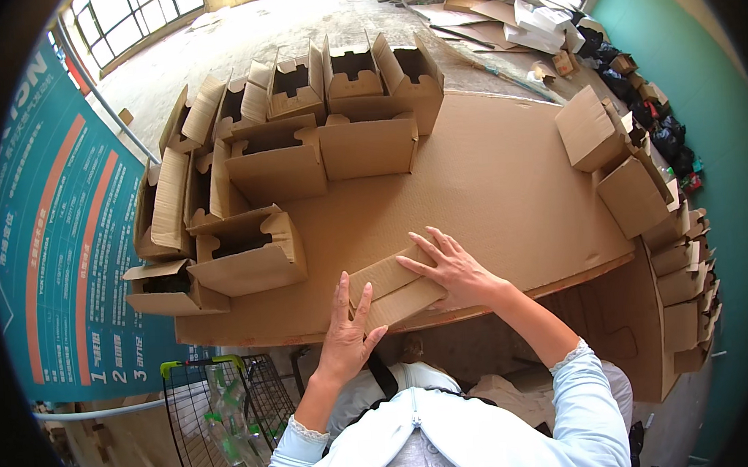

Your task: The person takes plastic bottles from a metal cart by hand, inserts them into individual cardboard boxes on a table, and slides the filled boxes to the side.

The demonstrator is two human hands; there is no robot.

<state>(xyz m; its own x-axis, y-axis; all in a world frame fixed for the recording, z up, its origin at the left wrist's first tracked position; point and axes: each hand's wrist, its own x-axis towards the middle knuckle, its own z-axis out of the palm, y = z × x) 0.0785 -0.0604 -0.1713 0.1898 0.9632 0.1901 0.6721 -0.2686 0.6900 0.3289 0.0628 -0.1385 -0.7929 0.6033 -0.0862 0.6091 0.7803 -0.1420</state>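
Two hands [403, 304] (fingers spread) on a flat cardboard blank [391, 288]

- A flat cardboard blank [391, 287] lies on the cardboard-covered table [507, 184], under the right hand [456, 271], touching the left hand [346, 336].
- Open boxes [248, 253] stand left of and beyond the hands.
- Closed boxes [634, 194] stand to their right.
- A wire basket [223, 410] sits below-left of the left hand.

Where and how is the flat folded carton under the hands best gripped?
Probably by the short ends of the flat folded carton, from left and right: it lies flat at the cardboard table top's near edge, left hand at one end, right hand pressing the other.
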